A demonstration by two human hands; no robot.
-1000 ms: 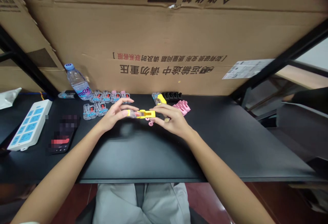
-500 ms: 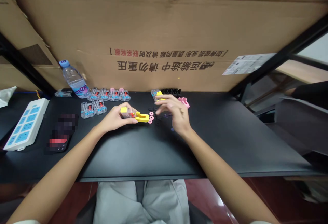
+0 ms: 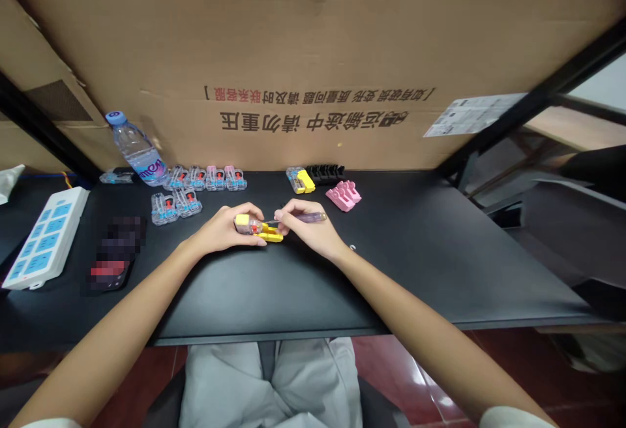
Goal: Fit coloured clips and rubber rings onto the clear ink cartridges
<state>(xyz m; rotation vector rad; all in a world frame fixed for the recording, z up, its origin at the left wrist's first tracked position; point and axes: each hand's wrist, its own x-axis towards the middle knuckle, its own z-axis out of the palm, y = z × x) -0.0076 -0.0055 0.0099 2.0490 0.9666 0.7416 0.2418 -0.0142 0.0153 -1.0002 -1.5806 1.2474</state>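
Note:
My left hand point(image 3: 222, 229) is closed around a small yellow and clear plastic assembly point(image 3: 270, 235) with a red part inside. Its yellow end points to the right, low over the black table point(image 3: 229, 294). In my right hand point(image 3: 313, 232) is a screwdriver point(image 3: 312, 217), pinched near the shaft, with its see-through purplish handle lying back over the hand. The shaft points left, and its tip meets or nearly meets the assembly; exact contact cannot be made out. My right hand covers most of the small loose parts on the table.
Behind my hands lie pink parts point(image 3: 343, 196), a row of black parts point(image 3: 327, 174) and another yellow and clear piece point(image 3: 300, 181). Several clear assemblies point(image 3: 188, 202) stand at left, near a water bottle point(image 3: 139, 151), a phone point(image 3: 115, 252) and a power strip point(image 3: 46, 239). Cardboard point(image 3: 313, 43) walls the back.
My right hand, earlier raised and without a visible tool, has come down and left and now holds the screwdriver at the assembly. The pink rings beside the assembly are no longer visible.

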